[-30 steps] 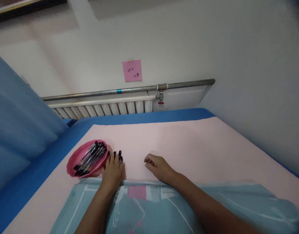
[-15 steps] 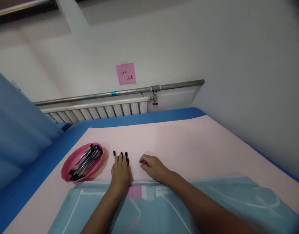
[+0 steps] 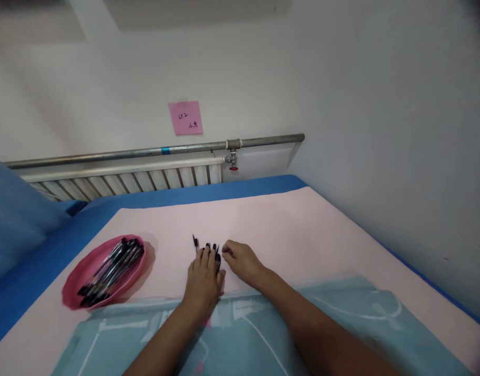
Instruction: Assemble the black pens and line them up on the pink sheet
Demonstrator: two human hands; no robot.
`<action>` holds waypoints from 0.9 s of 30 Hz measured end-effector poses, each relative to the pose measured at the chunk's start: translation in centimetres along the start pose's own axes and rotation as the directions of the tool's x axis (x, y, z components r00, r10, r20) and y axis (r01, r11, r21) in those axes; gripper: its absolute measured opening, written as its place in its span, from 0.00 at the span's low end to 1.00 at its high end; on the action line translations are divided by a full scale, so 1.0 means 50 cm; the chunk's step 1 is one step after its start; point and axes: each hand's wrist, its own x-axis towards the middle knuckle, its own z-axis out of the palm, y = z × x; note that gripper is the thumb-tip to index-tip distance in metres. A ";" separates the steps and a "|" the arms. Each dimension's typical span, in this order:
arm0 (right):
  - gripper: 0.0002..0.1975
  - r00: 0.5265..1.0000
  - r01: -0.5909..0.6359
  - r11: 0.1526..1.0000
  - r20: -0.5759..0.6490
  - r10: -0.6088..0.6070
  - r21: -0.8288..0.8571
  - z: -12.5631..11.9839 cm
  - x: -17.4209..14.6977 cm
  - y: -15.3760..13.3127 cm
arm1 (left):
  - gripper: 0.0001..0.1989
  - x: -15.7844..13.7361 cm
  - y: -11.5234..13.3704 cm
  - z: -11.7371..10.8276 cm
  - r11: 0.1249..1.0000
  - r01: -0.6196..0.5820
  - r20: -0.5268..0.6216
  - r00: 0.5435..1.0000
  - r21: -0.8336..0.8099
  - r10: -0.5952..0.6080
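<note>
Black-ended pens (image 3: 218, 259) lie bunched under the left hand (image 3: 206, 275), on the pink table cover (image 3: 271, 224) to the right of the scalloped pink basket (image 3: 73, 277). Its four fingers lie close together over the barrels, thumb set apart; whether they grip the pens or only press them down, I cannot tell. Compared with a second ago, that hand has moved away from the basket's rim to just beside the right hand (image 3: 242, 259), so the bunch now lies well apart from the basket. Right-hand fingers are curled inward; whether they pinch anything is not visible. Bunched pens run roughly away from the body, dark ends outward; one outlying pen (image 3: 196, 243), on the basket side, leans slightly toward the basket. More pens (image 3: 116, 269) slant inside the basket, from its near left to far right. Beyond the basket stands a radiator (image 3: 145, 180).
</note>
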 end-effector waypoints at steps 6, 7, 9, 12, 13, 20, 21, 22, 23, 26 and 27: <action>0.06 0.998 0.055 0.986 0.022 -0.052 -0.157 0.007 -0.005 -0.010 | 0.22 -0.002 -0.045 -0.017 0.993 -0.054 -0.001 0.999 -0.109 0.054; 0.06 0.998 0.059 0.984 0.019 -0.057 -0.165 0.009 -0.006 -0.012 | 0.21 0.001 -0.054 -0.019 0.988 -0.064 -0.001 0.998 -0.141 0.064; 0.07 0.997 0.075 0.981 0.017 -0.073 -0.182 0.013 -0.009 -0.015 | 0.21 0.007 -0.073 -0.022 0.975 -0.080 -0.012 0.997 -0.209 0.079; 0.08 0.994 0.106 0.966 0.043 -0.099 -0.234 0.018 -0.012 -0.023 | 0.20 0.016 -0.100 -0.018 0.963 -0.086 -0.071 0.995 -0.257 0.071; 0.08 0.993 0.113 0.960 0.054 -0.102 -0.255 0.018 -0.012 -0.026 | 0.20 0.019 -0.108 -0.016 0.964 -0.076 -0.095 0.994 -0.255 0.053; 0.09 0.991 0.122 0.941 0.085 -0.100 -0.315 0.020 -0.009 -0.030 | 0.18 0.030 -0.136 -0.012 0.969 -0.011 -0.101 0.995 -0.247 -0.015; 0.09 0.992 0.117 0.940 0.087 -0.094 -0.320 0.020 -0.008 -0.030 | 0.19 0.031 -0.137 -0.014 0.969 -0.008 -0.096 0.995 -0.246 -0.016; 0.09 0.992 0.108 0.940 0.089 -0.084 -0.324 0.020 -0.008 -0.030 | 0.19 0.031 -0.138 -0.016 0.970 -0.007 -0.090 0.996 -0.244 -0.016; 0.09 0.993 0.098 0.940 0.091 -0.072 -0.327 0.020 -0.007 -0.031 | 0.20 0.030 -0.139 -0.017 0.970 -0.008 -0.087 0.996 -0.244 -0.014; 0.09 0.996 0.071 0.945 0.075 -0.049 -0.320 0.022 -0.007 -0.033 | 0.20 0.029 -0.137 -0.022 0.964 -0.050 -0.090 0.996 -0.261 0.028; 0.09 0.996 0.075 0.948 0.070 -0.056 -0.310 0.023 -0.007 -0.034 | 0.19 0.028 -0.135 -0.023 0.961 -0.073 -0.097 0.994 -0.267 0.048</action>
